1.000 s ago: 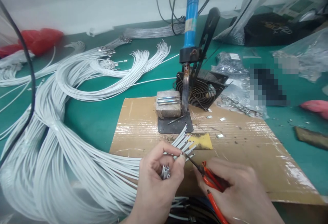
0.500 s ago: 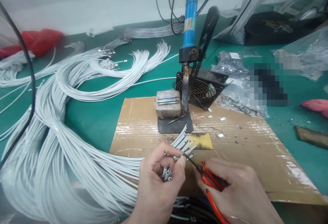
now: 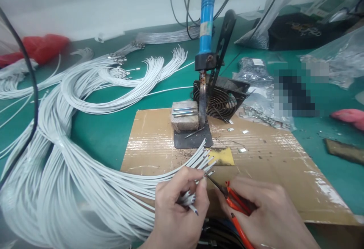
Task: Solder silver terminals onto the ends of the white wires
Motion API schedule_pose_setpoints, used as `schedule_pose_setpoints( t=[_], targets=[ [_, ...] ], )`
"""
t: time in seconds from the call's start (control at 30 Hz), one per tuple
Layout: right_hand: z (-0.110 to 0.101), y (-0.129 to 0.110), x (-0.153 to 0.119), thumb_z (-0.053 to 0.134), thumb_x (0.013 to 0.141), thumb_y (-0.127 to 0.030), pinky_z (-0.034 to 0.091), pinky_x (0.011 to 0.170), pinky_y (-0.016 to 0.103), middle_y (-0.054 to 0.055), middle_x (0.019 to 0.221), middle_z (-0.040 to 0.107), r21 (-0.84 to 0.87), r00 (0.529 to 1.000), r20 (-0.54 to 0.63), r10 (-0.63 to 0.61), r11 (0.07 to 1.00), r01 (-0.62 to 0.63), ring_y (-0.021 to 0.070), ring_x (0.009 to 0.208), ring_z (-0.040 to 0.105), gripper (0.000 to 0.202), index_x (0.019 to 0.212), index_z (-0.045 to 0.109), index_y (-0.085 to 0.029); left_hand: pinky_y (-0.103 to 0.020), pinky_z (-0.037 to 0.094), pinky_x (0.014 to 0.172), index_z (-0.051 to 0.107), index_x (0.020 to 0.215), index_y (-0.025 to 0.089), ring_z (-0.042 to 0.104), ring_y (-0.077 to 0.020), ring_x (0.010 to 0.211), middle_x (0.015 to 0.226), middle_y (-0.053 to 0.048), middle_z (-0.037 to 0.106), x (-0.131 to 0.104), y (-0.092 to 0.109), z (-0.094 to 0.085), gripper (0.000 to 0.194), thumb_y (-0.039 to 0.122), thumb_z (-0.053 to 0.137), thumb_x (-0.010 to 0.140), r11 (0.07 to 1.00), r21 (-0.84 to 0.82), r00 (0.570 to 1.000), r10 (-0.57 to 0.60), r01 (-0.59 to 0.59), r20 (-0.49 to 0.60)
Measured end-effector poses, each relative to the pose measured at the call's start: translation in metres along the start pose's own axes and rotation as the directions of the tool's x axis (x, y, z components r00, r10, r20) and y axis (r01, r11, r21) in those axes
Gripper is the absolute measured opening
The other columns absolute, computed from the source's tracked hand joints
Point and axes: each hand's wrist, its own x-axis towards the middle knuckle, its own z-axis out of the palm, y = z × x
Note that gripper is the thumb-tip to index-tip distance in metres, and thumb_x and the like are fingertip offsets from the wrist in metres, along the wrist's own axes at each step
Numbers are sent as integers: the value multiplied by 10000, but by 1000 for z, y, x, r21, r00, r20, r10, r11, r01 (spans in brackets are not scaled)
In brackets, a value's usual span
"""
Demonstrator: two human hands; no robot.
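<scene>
White cables run in a thick bundle from the left to my left hand, whose fingers are closed round several cable ends, with thumb and forefinger pinched near one of them. My right hand is wrapped round orange-handled pliers. The dark tips of the pliers reach the pinched fingertips of my left hand. Beyond the hands, more cable ends fan out over a yellow pad on the cardboard. The exact spot where the tips meet a cable is too small to tell.
A blue-handled soldering iron stands upright in a holder beside a block and a black fan. Small metal pieces lie on the cardboard. Plastic bags are at the right, coiled cables at the left.
Cable ends within my left hand now stick out further toward the lower right. The pliers' tips remain at the left fingertips. The whole view has shifted slightly.
</scene>
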Motion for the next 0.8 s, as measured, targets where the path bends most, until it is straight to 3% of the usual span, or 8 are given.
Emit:
schedule_pose_setpoints(
  t=[0.13,0.3,0.5,0.63,0.8],
  targets=[
    [0,2,-1,612,861,-214,334,407,179,-68,479,440,-51,999,-3,-35,998,34,73,403,461,358,583,387,-229,-237,308,513,694,799,231,339,-103,499,568,84,400,1,2,-1,153,150,625,910,998,54,1000,8,-7,-9],
    [5,-5,-3,582,849,-216,334,404,190,-60,485,470,-139,993,-95,-63,989,50,68,382,450,329,563,420,-226,-241,327,511,706,768,222,367,-107,492,554,69,446,3,7,-1,150,163,651,895,998,43,999,-49,49,-2],
    [-3,20,-2,577,919,-263,335,341,184,-56,399,489,-171,966,-228,120,972,-161,86,299,485,365,556,558,-222,-274,254,507,703,771,221,287,-99,466,524,93,359,-3,7,-3,157,131,641,883,999,5,998,-50,50,39],
    [-11,35,-2,627,897,-380,346,357,215,-40,402,473,-221,947,-249,202,940,-258,117,332,483,416,525,518,-228,-267,247,523,666,770,215,280,-100,476,501,104,358,-1,12,-8,140,218,646,909,973,-67,974,-215,220,67],
    [-5,20,-2,590,877,-359,328,457,242,-27,457,466,-226,939,-226,261,923,-311,117,421,462,377,548,470,-220,-251,256,523,684,734,196,308,-98,481,487,99,404,10,23,-12,147,297,727,831,891,-120,899,-428,437,90]
  ],
)
